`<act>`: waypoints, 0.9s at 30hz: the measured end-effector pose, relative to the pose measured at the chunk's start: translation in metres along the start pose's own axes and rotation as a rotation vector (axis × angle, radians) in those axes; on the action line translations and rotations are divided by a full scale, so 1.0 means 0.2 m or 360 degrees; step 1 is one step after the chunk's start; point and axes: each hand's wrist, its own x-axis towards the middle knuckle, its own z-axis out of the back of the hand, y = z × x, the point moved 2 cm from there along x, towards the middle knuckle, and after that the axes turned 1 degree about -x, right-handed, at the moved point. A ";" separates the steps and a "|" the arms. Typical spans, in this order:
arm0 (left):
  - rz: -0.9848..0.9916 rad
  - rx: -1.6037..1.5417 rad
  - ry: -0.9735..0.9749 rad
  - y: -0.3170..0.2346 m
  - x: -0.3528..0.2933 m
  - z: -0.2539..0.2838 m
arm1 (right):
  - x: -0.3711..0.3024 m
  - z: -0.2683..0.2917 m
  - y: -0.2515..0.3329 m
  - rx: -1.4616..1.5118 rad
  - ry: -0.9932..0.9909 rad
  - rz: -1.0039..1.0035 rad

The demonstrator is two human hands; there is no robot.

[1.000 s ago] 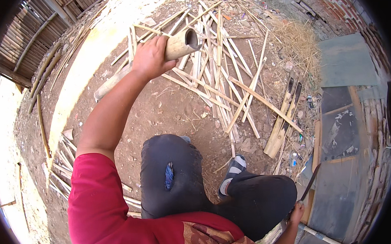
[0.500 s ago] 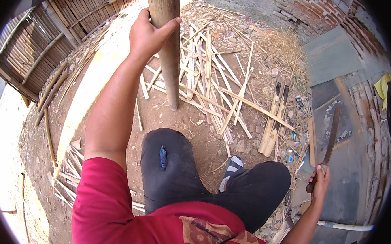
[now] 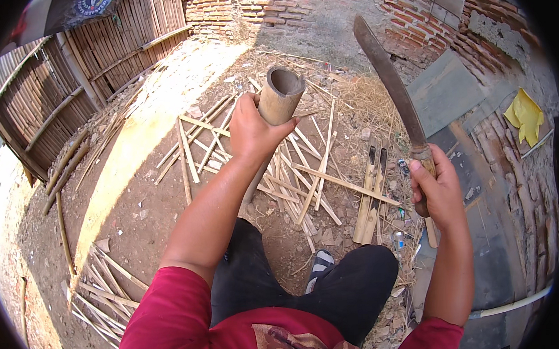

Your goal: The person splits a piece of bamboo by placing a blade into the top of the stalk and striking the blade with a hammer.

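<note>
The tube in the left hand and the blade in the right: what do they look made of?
The tube looks like bamboo: a hollow, tan, matt stem with a thick wall at its open end. The blade looks like dull, dark steel, probably rusted or stained; its handle is hidden in the right hand.

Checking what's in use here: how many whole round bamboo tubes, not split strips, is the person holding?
1. The bamboo tube stands upright in the left hand, open end up. The right hand holds a machete. Others may lie hidden among the split strips.
</note>
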 end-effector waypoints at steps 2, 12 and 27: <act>-0.0010 0.0111 -0.0215 0.01 -0.01 -0.03 | 0.05 -0.13 0.07 0.0080 0.0112 -0.0015; 0.0017 -0.0225 -0.0036 0.08 0.03 -0.02 | 0.22 -0.57 0.05 0.0131 0.0459 -0.0150; -0.0349 0.0027 -0.0248 0.19 0.04 -0.04 | 0.23 -0.59 0.07 0.0053 0.0371 -0.0069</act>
